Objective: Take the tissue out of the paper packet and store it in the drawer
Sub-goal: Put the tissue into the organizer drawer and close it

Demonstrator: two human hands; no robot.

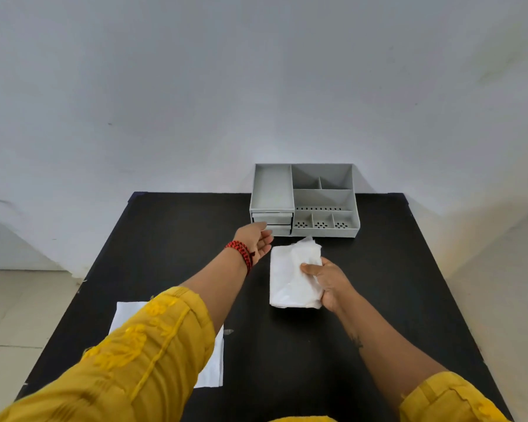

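A stack of white tissue lies on the black table, and my right hand grips its right side. A grey desk organiser stands at the table's far edge, with two small drawers stacked at its front left. My left hand reaches up to the drawer fronts with fingers apart and its fingertips at the drawers; whether it touches them I cannot tell. A flat white paper packet lies at the near left, mostly hidden under my left sleeve.
The organiser has several open compartments on top, some with perforated floors. A white wall rises right behind the table. The floor shows past the table's left and right edges.
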